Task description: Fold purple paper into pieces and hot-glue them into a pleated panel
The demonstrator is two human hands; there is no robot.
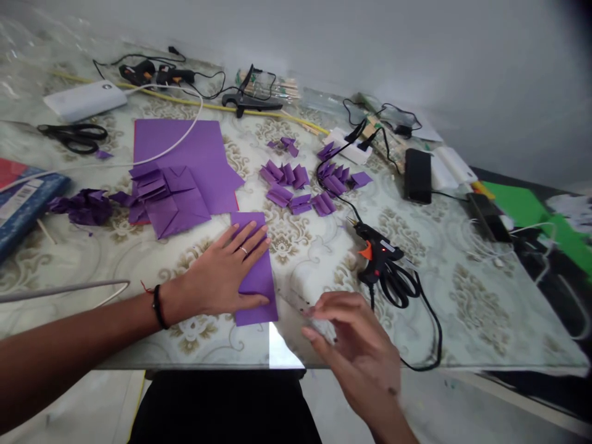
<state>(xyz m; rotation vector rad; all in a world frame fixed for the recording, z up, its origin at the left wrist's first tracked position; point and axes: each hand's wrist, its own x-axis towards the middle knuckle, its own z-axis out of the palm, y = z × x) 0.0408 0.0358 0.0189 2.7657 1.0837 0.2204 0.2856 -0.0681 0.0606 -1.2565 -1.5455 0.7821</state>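
Observation:
My left hand lies flat with its fingers spread, pressing on a folded strip of purple paper on the table. Just right of the strip, my right hand is raised near the table's front edge, fingers curled. Between its thumb and fingertips is a thin see-through piece, blurred, whose kind I cannot make out. Up and to the right lies a black glue gun with an orange trigger and a small red light. Small folded purple paper pieces sit beyond the strip.
Purple sheets and a folded purple piece lie at left, near black scissors and a white power bank. A black cable trails from a white power strip. Further glue guns and a black phone are farther off.

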